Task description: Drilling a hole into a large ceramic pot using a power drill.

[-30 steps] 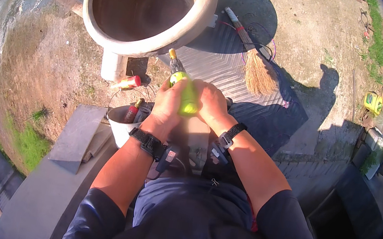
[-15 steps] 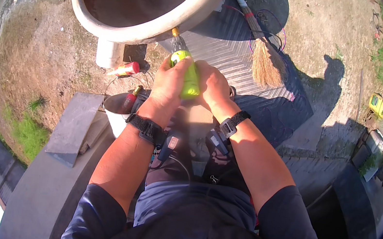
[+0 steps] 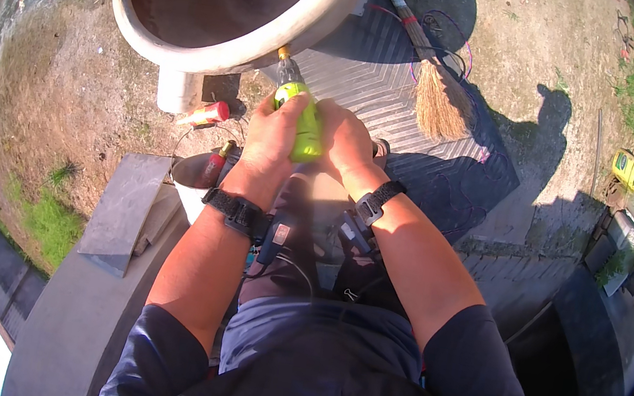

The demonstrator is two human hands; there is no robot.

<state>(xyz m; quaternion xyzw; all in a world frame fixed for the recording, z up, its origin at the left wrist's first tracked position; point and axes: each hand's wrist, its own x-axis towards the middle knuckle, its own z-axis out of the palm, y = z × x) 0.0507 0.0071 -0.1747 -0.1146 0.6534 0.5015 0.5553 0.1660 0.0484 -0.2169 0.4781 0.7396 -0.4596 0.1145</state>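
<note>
Both my hands grip a yellow-green, bottle-shaped thing (image 3: 308, 136) with a grey, tapering neck and an orange tip; its exact kind I cannot tell. My left hand (image 3: 271, 131) wraps its left side, thumb across the top. My right hand (image 3: 344, 139) is closed against its right side, with the fingertips hidden. The orange tip lies at the outer edge of a large, pale round pot (image 3: 183, 56) with a brown inside; whether they touch I cannot tell.
Left of my hands stand a bucket (image 3: 186, 194) with a red item inside, and a red-and-yellow tube (image 3: 207, 114) on the ground. A straw broom (image 3: 439, 106) and cords lie on a dark ribbed sheet (image 3: 334, 79). A grey slab (image 3: 126, 203) rests at left; a yellow container (image 3: 625, 170) is far right.
Both hands and the yellow-green thing have shifted slightly left in the picture, as has the pot. The grip looks the same.
</note>
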